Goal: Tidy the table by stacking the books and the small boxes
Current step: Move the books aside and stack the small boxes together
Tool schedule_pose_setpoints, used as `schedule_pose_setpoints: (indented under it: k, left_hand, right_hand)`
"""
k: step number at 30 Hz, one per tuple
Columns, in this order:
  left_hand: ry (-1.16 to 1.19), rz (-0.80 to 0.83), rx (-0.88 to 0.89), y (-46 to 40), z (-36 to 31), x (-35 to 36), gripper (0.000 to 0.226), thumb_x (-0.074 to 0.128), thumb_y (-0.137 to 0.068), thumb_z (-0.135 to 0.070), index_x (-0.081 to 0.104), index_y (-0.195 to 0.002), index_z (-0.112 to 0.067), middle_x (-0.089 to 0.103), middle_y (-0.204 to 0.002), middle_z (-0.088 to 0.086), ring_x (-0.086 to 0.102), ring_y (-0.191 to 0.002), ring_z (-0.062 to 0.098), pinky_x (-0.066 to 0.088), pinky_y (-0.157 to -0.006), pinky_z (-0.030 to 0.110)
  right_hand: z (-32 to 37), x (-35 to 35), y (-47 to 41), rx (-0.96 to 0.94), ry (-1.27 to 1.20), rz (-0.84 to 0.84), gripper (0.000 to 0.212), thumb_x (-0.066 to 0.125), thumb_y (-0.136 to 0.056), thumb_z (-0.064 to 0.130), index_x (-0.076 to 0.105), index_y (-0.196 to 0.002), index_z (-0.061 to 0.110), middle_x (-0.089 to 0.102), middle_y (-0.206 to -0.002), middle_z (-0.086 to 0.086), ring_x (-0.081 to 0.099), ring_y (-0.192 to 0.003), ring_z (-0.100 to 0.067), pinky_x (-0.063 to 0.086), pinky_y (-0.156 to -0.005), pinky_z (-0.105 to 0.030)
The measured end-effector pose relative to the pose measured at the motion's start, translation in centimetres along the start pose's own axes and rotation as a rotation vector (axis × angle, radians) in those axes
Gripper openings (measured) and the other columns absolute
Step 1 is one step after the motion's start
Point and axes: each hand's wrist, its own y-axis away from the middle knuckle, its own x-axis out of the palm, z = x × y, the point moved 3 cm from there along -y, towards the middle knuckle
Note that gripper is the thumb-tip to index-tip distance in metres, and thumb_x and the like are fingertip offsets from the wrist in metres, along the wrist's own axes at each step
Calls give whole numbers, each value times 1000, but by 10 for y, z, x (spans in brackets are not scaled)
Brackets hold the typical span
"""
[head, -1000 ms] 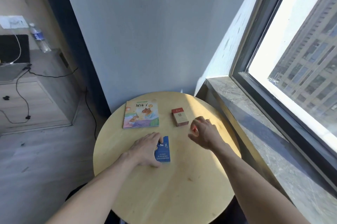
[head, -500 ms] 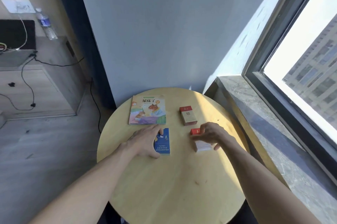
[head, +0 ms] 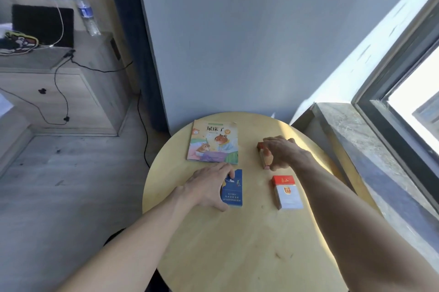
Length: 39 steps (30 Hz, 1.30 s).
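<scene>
On the round wooden table a colourful picture book lies flat at the far side. Just in front of it is a small blue box; my left hand grips its left edge, with the thumb at its near corner. A red and white small box lies free on the table to the right. Farther back, my right hand curls over a second red box, which it mostly hides.
A stone window sill and the window frame run along the table's right side. The grey wall stands right behind the table. At the left are a wooden cabinet, trailing cables and a water bottle.
My right hand let go of the red and white box on the table and moved back onto the far red box. My left hand stayed on the blue box.
</scene>
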Motion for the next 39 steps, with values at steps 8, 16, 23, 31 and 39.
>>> schedule_pose_setpoints:
  k: [8,16,23,31,39]
  left_hand:
    - [14,2,-6,1,-1,1,72,85,-54,-43,42,-111,-35,49,-109,-18,51,-93,7,40,-70,29]
    - [4,14,16,6,-36,17,71,85,-55,-41,42,-110,-33,47,-111,-15,49,-100,9,38,-70,29]
    - [-2,19,2,7,-45,20,69,84,-56,-39,42,-110,-32,47,-113,-13,49,-102,11,39,-70,30]
    - [16,14,-5,7,-44,20,70,85,-56,-39,43,-112,-31,48,-114,-13,51,-102,11,39,-69,29]
    - [37,7,-3,5,-41,22,68,83,-55,-38,42,-110,-33,48,-111,-15,49,-98,10,44,-72,31]
  right_hand:
    - [-18,-17,34,-44,-85,-151,48,83,-63,36,49,-97,31,48,-117,11,49,-104,-22,37,-78,-36]
    - [-22,5,95,-82,-55,59,51,82,-64,36,39,-93,38,49,-120,10,49,-107,-21,51,-86,-42]
    - [-8,27,109,-122,-4,13,56,82,-69,36,49,-114,29,44,-130,6,47,-111,-22,52,-86,-43]
    - [-8,41,106,-117,-21,-45,78,84,-71,37,40,-134,27,48,-128,4,51,-114,-21,49,-89,-37]
    - [-9,44,103,-137,-56,-70,78,86,-64,43,42,-127,28,52,-118,5,53,-103,-19,57,-84,-38]
